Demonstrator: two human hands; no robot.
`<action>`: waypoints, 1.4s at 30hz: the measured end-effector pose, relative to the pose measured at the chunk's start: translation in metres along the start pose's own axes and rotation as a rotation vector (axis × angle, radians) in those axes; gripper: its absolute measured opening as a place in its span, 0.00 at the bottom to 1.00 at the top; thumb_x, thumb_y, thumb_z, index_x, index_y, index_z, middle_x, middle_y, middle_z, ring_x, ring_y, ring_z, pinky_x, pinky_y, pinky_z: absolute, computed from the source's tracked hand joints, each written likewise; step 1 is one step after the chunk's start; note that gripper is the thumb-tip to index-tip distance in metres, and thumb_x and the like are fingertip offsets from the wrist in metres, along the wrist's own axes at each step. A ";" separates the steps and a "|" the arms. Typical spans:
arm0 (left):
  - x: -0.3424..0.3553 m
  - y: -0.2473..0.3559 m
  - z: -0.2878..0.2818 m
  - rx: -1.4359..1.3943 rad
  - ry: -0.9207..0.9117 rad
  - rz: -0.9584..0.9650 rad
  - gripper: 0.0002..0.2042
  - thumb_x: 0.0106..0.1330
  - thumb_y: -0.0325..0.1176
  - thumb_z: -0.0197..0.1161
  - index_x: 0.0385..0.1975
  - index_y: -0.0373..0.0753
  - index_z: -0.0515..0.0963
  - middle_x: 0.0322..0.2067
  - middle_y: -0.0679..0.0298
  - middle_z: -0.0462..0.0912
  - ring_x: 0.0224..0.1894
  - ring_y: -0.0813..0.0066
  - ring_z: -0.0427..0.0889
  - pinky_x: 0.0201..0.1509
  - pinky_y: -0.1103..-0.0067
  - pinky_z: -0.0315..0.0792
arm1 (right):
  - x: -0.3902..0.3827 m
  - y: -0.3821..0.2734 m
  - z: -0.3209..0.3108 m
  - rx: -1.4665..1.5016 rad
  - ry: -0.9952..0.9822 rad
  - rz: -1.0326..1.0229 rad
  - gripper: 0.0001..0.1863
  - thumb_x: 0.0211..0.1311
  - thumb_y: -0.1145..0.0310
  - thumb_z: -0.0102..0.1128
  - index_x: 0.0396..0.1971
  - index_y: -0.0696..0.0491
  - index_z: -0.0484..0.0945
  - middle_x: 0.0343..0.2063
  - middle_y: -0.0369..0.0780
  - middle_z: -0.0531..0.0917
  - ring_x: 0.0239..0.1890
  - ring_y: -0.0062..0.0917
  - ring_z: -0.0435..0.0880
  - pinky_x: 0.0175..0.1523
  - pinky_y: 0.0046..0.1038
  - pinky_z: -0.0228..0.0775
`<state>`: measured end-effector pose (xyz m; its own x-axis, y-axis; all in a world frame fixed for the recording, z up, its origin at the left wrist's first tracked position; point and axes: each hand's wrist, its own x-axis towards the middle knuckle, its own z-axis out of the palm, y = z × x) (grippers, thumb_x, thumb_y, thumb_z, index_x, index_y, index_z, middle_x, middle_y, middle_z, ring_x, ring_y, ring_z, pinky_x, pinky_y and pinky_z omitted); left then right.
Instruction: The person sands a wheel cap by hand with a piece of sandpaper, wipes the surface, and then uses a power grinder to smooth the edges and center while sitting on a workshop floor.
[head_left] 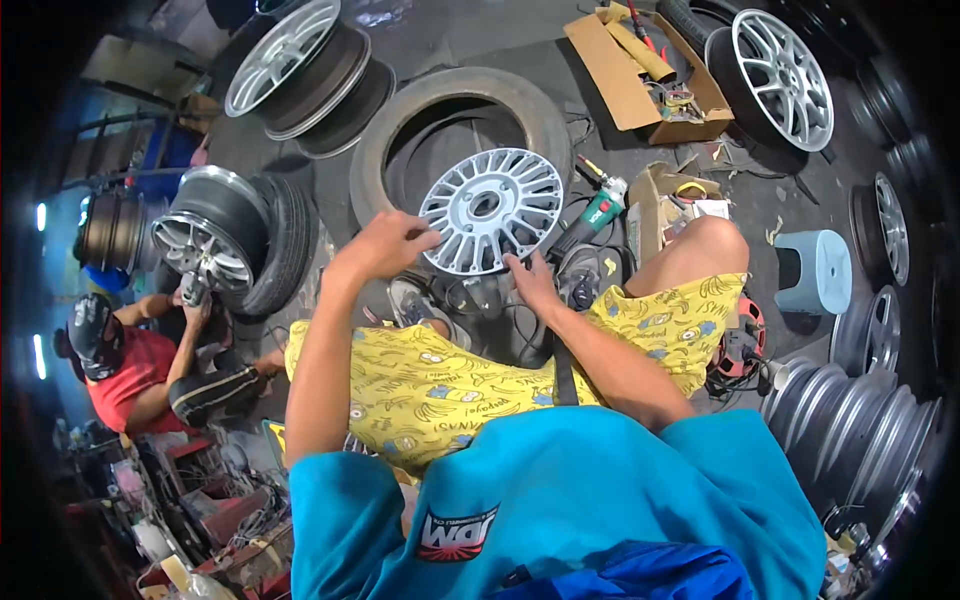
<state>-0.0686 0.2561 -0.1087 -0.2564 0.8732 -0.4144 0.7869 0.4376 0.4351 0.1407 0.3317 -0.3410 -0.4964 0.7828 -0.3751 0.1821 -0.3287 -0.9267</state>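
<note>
A flat silver multi-spoke wheel disc (507,190) with a dark centre hole lies tilted over the near part of a worn tyre (370,160). At its left edge is my left hand (385,247), fingers apart and bent toward the rim; whether the tips touch it I cannot tell. My right hand (537,284) grips the disc's near right edge, its thumb and fingers at the rim, the fingers below partly hidden. Just right of the tyre, a green and grey angle grinder (600,212) rests close to my shoe (583,285).
Alloy wheels (300,60) stand at the far left, and another wheel (783,80) at the far right by a cardboard toolbox (640,90). A blue stool (830,272) and a red cable reel (750,330) are to the right. Leftward, a person in red (145,375) handles a wheel (205,240).
</note>
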 end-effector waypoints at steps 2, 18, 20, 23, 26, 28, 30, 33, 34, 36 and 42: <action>-0.019 0.029 0.005 -0.108 0.029 0.156 0.16 0.68 0.42 0.64 0.40 0.33 0.84 0.30 0.47 0.85 0.38 0.53 0.86 0.43 0.65 0.76 | 0.014 0.008 -0.007 0.042 -0.079 0.022 0.20 0.64 0.56 0.66 0.44 0.57 0.78 0.26 0.34 0.82 0.26 0.20 0.78 0.33 0.26 0.69; -0.199 0.164 -0.005 -0.879 0.624 1.188 0.08 0.55 0.27 0.76 0.34 0.37 0.89 0.26 0.63 0.85 0.21 0.79 0.77 0.20 0.84 0.63 | -0.046 0.063 -0.001 -0.863 -0.946 -0.118 0.23 0.59 0.49 0.71 0.40 0.54 0.84 0.35 0.46 0.87 0.39 0.35 0.86 0.47 0.35 0.76; -0.202 0.169 0.007 -0.984 0.684 1.209 0.07 0.54 0.25 0.76 0.32 0.36 0.88 0.25 0.63 0.85 0.20 0.80 0.75 0.19 0.84 0.60 | -0.046 0.082 -0.008 -1.109 -0.990 -0.271 0.22 0.61 0.51 0.70 0.43 0.54 0.82 0.36 0.48 0.88 0.42 0.43 0.86 0.48 0.39 0.76; -0.209 0.181 0.017 -1.142 0.805 1.238 0.05 0.51 0.19 0.75 0.24 0.33 0.85 0.21 0.61 0.83 0.16 0.81 0.68 0.15 0.83 0.53 | -0.033 0.068 -0.007 -1.168 -1.036 -0.197 0.17 0.60 0.55 0.68 0.45 0.48 0.86 0.41 0.49 0.87 0.49 0.46 0.85 0.55 0.44 0.75; -0.228 0.187 0.029 -1.211 0.973 1.223 0.06 0.51 0.17 0.74 0.19 0.32 0.83 0.19 0.60 0.82 0.13 0.81 0.65 0.12 0.82 0.50 | -0.035 0.041 0.015 -1.075 -0.935 -0.206 0.15 0.60 0.60 0.66 0.45 0.47 0.86 0.41 0.49 0.87 0.49 0.44 0.85 0.55 0.42 0.76; -0.240 0.178 0.031 -1.163 0.933 1.227 0.05 0.59 0.19 0.68 0.22 0.29 0.81 0.23 0.56 0.81 0.19 0.72 0.72 0.18 0.77 0.62 | -0.027 0.047 0.020 -1.075 -0.953 -0.180 0.16 0.59 0.61 0.68 0.46 0.51 0.84 0.39 0.49 0.87 0.47 0.42 0.86 0.53 0.40 0.76; -0.255 0.139 0.023 -0.955 0.936 1.160 0.05 0.63 0.22 0.65 0.26 0.28 0.81 0.25 0.55 0.82 0.23 0.69 0.78 0.22 0.78 0.68 | -0.024 0.054 0.023 -1.058 -0.953 -0.122 0.19 0.59 0.62 0.70 0.47 0.55 0.83 0.38 0.49 0.87 0.45 0.39 0.87 0.50 0.37 0.76; -0.289 0.082 0.020 -0.741 1.181 0.818 0.05 0.67 0.25 0.62 0.32 0.29 0.81 0.26 0.58 0.81 0.26 0.75 0.77 0.25 0.82 0.66 | -0.023 0.059 0.016 -1.055 -0.960 -0.068 0.19 0.60 0.62 0.68 0.48 0.55 0.82 0.38 0.48 0.87 0.44 0.39 0.87 0.50 0.37 0.76; -0.306 0.062 0.026 -0.734 1.358 0.549 0.06 0.68 0.25 0.61 0.35 0.29 0.81 0.26 0.59 0.81 0.25 0.78 0.76 0.26 0.84 0.64 | -0.021 0.058 0.011 -1.058 -0.944 -0.044 0.19 0.60 0.62 0.68 0.48 0.56 0.82 0.38 0.48 0.87 0.44 0.38 0.87 0.50 0.37 0.76; -0.341 0.025 0.042 -0.790 1.509 0.062 0.07 0.70 0.27 0.59 0.40 0.29 0.82 0.26 0.63 0.80 0.25 0.85 0.72 0.28 0.87 0.60 | -0.028 0.057 0.006 -1.041 -0.943 0.002 0.19 0.61 0.61 0.67 0.49 0.56 0.82 0.38 0.48 0.87 0.44 0.38 0.87 0.51 0.36 0.76; -0.336 -0.110 0.167 -0.958 1.305 -0.617 0.09 0.70 0.31 0.65 0.40 0.32 0.84 0.28 0.68 0.84 0.33 0.86 0.79 0.39 0.84 0.74 | -0.036 0.053 -0.004 -0.979 -0.884 0.180 0.20 0.63 0.61 0.63 0.51 0.57 0.81 0.38 0.47 0.87 0.44 0.36 0.86 0.51 0.35 0.76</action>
<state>0.0253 -0.1210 -0.1510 -0.9959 -0.0850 -0.0321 -0.0553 0.2867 0.9564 0.1716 0.2880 -0.3771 -0.7140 0.0421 -0.6989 0.6490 0.4144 -0.6381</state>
